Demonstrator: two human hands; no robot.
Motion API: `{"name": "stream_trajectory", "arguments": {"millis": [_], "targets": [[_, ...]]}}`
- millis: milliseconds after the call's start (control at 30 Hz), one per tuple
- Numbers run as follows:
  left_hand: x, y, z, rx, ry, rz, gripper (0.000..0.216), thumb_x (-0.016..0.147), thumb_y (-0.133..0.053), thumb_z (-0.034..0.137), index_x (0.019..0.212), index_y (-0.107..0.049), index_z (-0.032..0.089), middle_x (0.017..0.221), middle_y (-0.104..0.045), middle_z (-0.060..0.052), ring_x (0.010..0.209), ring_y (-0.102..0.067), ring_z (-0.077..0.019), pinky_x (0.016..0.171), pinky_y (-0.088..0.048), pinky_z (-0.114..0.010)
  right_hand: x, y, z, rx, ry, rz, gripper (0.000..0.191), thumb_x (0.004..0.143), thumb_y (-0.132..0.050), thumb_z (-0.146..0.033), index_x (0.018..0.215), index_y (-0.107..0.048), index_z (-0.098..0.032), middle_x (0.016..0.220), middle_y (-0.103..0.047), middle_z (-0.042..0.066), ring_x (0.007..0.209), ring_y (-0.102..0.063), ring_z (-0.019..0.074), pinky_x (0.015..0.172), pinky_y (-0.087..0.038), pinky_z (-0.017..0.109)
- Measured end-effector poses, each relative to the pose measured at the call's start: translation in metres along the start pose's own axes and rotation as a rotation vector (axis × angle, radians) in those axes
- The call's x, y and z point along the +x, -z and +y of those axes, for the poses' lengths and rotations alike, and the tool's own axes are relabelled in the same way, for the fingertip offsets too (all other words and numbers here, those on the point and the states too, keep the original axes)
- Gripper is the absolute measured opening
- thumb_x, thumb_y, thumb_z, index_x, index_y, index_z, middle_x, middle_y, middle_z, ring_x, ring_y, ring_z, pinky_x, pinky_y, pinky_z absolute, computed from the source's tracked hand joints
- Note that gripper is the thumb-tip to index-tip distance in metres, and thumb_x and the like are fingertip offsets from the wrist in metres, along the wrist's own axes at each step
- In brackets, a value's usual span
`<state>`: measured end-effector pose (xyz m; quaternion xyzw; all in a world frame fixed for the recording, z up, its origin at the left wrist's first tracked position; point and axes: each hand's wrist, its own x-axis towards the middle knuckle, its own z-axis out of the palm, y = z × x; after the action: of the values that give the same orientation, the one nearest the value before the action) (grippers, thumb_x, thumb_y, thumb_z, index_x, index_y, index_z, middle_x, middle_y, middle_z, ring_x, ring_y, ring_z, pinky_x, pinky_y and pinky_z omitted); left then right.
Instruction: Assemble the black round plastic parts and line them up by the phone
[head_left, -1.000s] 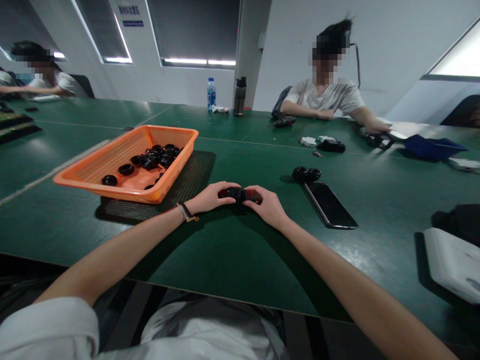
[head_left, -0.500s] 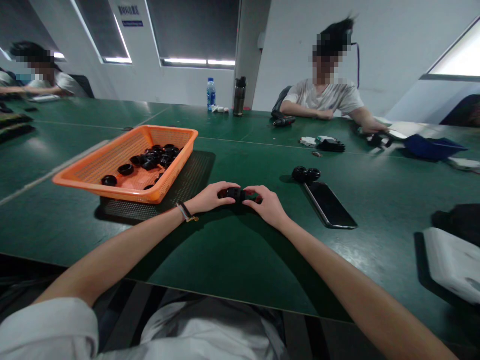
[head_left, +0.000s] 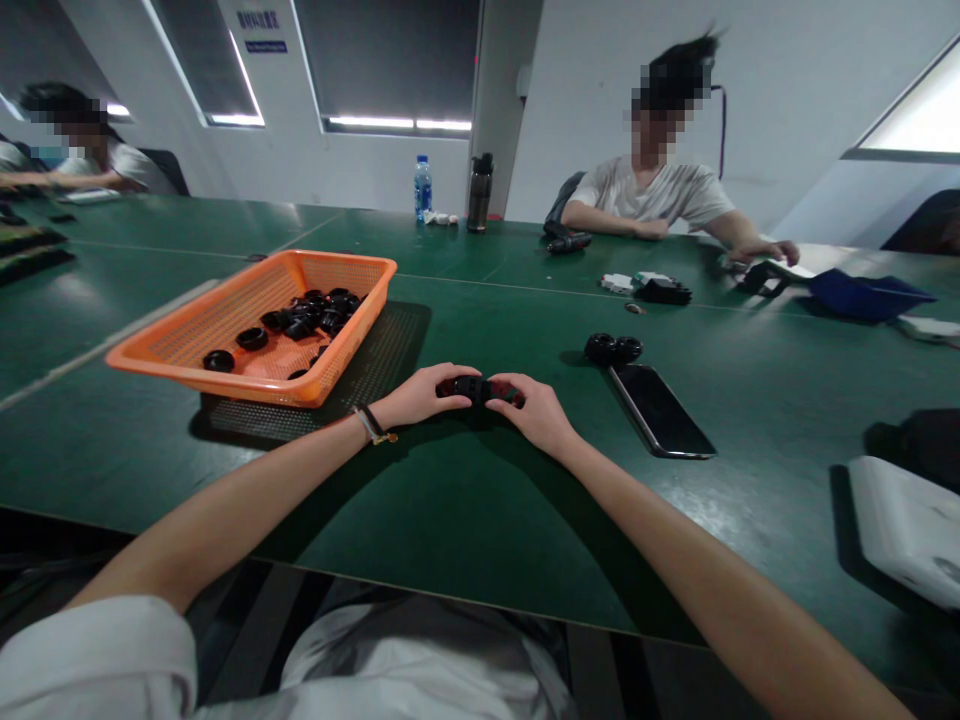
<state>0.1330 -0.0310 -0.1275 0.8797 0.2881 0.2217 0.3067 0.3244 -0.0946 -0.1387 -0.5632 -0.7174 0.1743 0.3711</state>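
Over the green table (head_left: 450, 520), between my two hands, is a small black plastic part (head_left: 471, 389) of rounded, blocky shape. My left hand (head_left: 420, 395) grips its left side between thumb and fingers. Curled in from the other side, my right hand (head_left: 536, 412) has its thumb and fingertips at the part's right end. Some of the part is hidden by the fingers, and its exact kind cannot be made out. To the left, an orange basket (head_left: 187, 370) holds several black round, cup-like pieces (head_left: 300, 322).
A phone (head_left: 661, 410) lies right of my hands, with two black round parts (head_left: 613, 348) by its top end. A white box-like object (head_left: 907, 525) is at the far right. Across the table sits a person (head_left: 645, 195), near a blue tray (head_left: 866, 296); two bottles (head_left: 480, 195) stand behind.
My hands stay almost in place, with only a slight shift of the fingers on the black part. The person across has moved their hand a little to the right.
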Motion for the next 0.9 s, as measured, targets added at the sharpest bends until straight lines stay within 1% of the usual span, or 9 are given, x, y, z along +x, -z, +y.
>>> {"name": "stream_trajectory", "arguments": {"millis": [100, 267, 433, 900], "targets": [[0.0002, 0.0004, 0.0006, -0.003, 0.002, 0.002, 0.042, 0.075, -0.06, 0.029, 0.114, -0.053, 0.017, 0.108, -0.061, -0.007, 0.095, -0.056, -0.0184, 0.084, -0.043, -0.031, -0.0003, -0.0001, -0.0009, 0.008, -0.007, -0.006, 0.023, 0.073, -0.061, -0.019, 0.095, -0.06, -0.02, 0.087, -0.065, 0.003, 0.076, -0.059, 0.0157, 0.064, -0.049, 0.03], [0.0006, 0.0017, 0.0031, -0.029, 0.02, -0.012, 0.042, 0.075, -0.059, 0.028, 0.115, -0.052, 0.016, 0.11, -0.06, -0.008, 0.097, -0.056, -0.0189, 0.085, -0.043, -0.032, -0.0018, 0.0002, -0.0039, 0.017, -0.003, -0.001, 0.031, 0.072, -0.063, -0.019, 0.102, -0.056, -0.02, 0.086, -0.064, 0.003, 0.078, -0.059, 0.0167, 0.066, -0.048, 0.031], [0.0005, 0.002, 0.0029, -0.026, 0.014, -0.017, 0.041, 0.075, -0.06, 0.028, 0.114, -0.053, 0.016, 0.11, -0.06, -0.007, 0.097, -0.056, -0.0185, 0.085, -0.043, -0.031, -0.0023, -0.0002, -0.0036, -0.025, 0.047, -0.006, 0.028, 0.07, -0.062, -0.014, 0.097, -0.057, -0.021, 0.084, -0.063, 0.002, 0.08, -0.059, 0.0173, 0.071, -0.048, 0.033], [0.0006, 0.0025, 0.0036, -0.003, 0.014, -0.01, 0.041, 0.075, -0.06, 0.027, 0.114, -0.053, 0.015, 0.11, -0.06, -0.008, 0.098, -0.056, -0.0186, 0.087, -0.042, -0.032, -0.0016, -0.0005, -0.0036, -0.053, 0.03, -0.016, 0.027, 0.072, -0.061, -0.014, 0.098, -0.059, -0.019, 0.085, -0.063, 0.003, 0.08, -0.059, 0.0172, 0.074, -0.048, 0.034]]}}
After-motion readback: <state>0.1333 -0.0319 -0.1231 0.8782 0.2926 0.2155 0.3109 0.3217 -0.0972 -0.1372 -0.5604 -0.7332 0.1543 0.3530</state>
